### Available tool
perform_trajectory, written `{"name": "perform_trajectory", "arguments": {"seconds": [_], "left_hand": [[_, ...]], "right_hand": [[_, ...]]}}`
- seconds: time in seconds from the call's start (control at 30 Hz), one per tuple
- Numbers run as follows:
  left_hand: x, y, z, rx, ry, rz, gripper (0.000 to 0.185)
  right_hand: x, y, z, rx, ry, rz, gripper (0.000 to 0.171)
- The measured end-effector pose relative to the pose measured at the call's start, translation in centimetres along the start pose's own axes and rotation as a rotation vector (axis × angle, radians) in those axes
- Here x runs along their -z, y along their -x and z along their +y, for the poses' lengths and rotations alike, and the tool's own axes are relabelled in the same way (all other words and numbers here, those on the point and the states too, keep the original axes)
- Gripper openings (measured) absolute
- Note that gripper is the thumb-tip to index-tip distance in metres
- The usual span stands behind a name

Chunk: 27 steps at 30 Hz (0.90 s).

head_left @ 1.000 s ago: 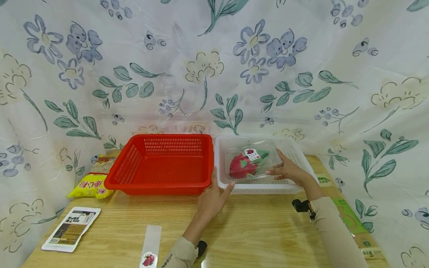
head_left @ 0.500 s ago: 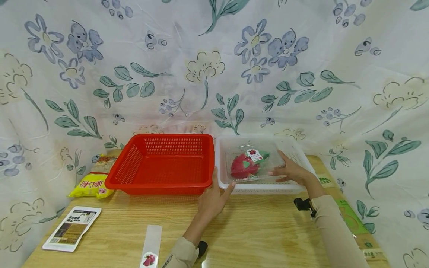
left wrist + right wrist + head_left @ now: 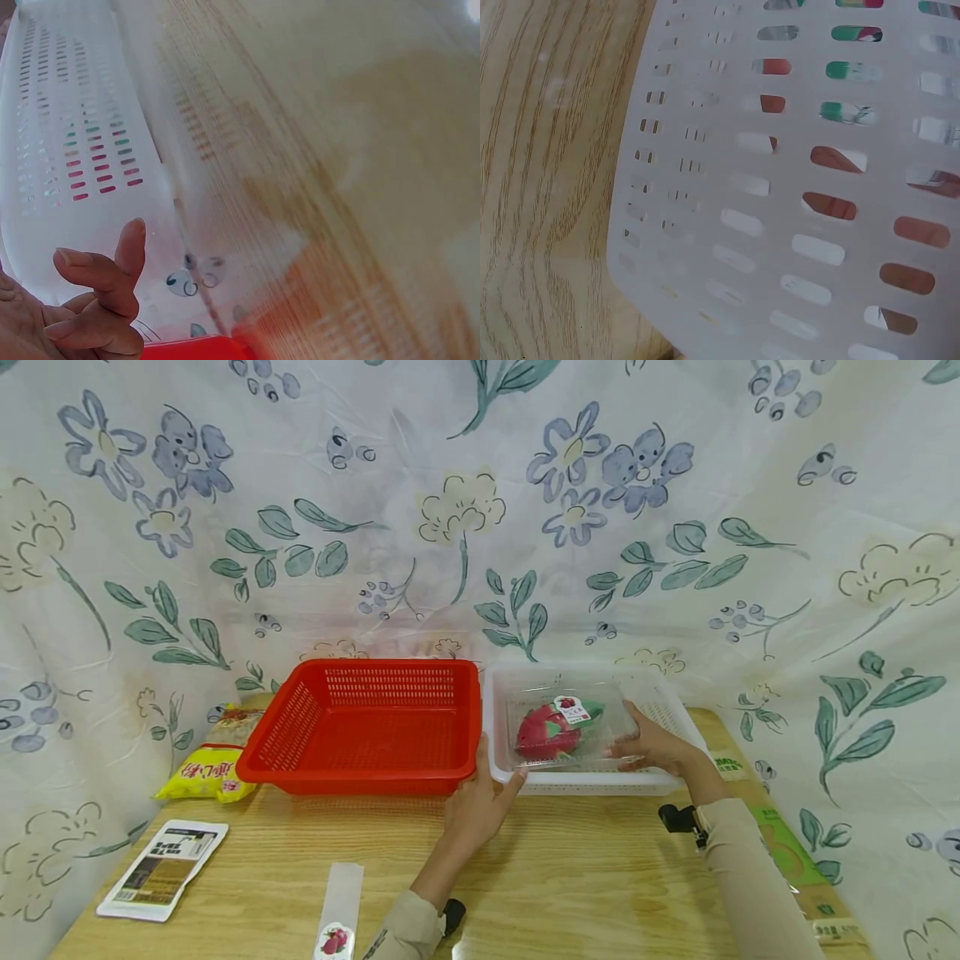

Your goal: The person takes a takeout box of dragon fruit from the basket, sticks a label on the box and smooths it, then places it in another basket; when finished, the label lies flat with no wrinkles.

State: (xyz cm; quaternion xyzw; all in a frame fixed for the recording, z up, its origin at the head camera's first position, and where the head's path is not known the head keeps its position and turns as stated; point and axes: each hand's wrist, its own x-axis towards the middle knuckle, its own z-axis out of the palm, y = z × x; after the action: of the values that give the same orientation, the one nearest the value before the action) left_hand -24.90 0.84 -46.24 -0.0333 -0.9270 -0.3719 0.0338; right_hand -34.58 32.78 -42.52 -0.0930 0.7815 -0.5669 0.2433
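Observation:
A clear plastic box [image 3: 568, 727] lies in the white basket [image 3: 600, 783]. Through its lid a red and green fruit-like thing [image 3: 546, 737] shows, and a white label [image 3: 572, 710] sits on top. My right hand [image 3: 654, 745] holds the box's right side, thumb and fingers at the edge; through the basket's slots the right wrist view gives only glimpses of its fingers [image 3: 922, 231]. At the white basket's front left corner, my left hand [image 3: 474, 810] touches the rim, forefinger up beside the red basket [image 3: 360, 775] and thumb out to the right.
Yellow packet [image 3: 202, 772] and a white pouch [image 3: 161, 870] lie on the left. In front is a pale strip [image 3: 341, 897] with a fruit sticker [image 3: 333, 941]. A flattened carton [image 3: 787, 852] lines the table's right edge. A floral curtain [image 3: 405, 568] hangs behind.
The clear box has sunk slightly and lies flatter in the white basket, with my right hand following it down. My left hand has stayed at the basket corner.

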Motion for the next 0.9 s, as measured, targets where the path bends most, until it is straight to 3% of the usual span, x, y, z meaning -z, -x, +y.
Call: {"name": "perform_trajectory", "arguments": {"seconds": [0.9], "left_hand": [[0.04,-0.02,-0.04,0.015,0.013,-0.011,0.095]], "right_hand": [[-0.36,0.20,-0.30,-0.081,0.129,0.025,0.120]]}}
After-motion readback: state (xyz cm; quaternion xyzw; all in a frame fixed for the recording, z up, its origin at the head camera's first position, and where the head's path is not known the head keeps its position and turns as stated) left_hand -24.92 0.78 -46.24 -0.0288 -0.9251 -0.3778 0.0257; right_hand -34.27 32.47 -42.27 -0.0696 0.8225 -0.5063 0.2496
